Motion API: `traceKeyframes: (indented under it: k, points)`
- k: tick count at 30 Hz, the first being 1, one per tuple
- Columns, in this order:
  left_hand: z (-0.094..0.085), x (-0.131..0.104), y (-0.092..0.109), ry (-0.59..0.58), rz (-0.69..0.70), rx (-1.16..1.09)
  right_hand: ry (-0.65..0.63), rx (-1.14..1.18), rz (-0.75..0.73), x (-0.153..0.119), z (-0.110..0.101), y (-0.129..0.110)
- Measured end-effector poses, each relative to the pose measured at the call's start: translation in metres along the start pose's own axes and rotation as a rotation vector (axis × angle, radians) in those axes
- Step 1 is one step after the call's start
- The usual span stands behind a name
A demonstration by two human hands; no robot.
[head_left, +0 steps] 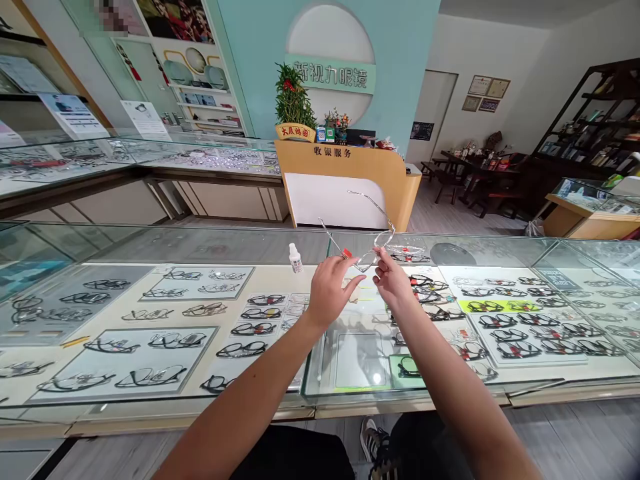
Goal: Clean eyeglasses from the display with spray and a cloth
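Above the glass display counter [320,399] I hold up a pair of clear-framed eyeglasses [384,237], temples unfolded and pointing away from me. My left hand [330,287] pinches the frame at its left side, beside a small red tag [347,253]. At the other side, the fingers of my right hand [391,277] are closed on the rim. A small white bottle [295,259] stands upright on the glass, left of my left hand. More glasses [407,251] lie on the counter just beyond my right hand.
Rows of eyeglasses [253,329] lie on trays under the glass. Beyond the counter stands a wooden cashier desk [345,160] with plants [295,97] on it. Another display case [200,157] runs along the left. A dark table [475,163] stands at the back right.
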State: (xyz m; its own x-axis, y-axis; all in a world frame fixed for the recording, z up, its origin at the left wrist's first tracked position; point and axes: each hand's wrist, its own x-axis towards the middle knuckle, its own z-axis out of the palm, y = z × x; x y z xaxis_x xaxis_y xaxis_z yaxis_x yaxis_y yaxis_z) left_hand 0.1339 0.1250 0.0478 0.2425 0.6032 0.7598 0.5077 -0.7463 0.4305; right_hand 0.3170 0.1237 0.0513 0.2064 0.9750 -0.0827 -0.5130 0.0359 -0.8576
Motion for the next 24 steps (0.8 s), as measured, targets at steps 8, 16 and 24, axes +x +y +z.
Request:
traceKeyframes:
  k: [8,16,24]
  points:
    - [-0.011,0.009,-0.008,-0.040,0.027,0.028,0.089,-0.129,-0.082,-0.006,0.006,0.002]
    - [-0.022,0.015,-0.012,-0.123,0.119,0.108,0.417,-0.200,-0.430,0.003,-0.006,-0.018]
    - [-0.038,0.023,-0.007,-0.293,0.054,-0.032,0.116,-0.320,-0.472,0.014,-0.027,-0.043]
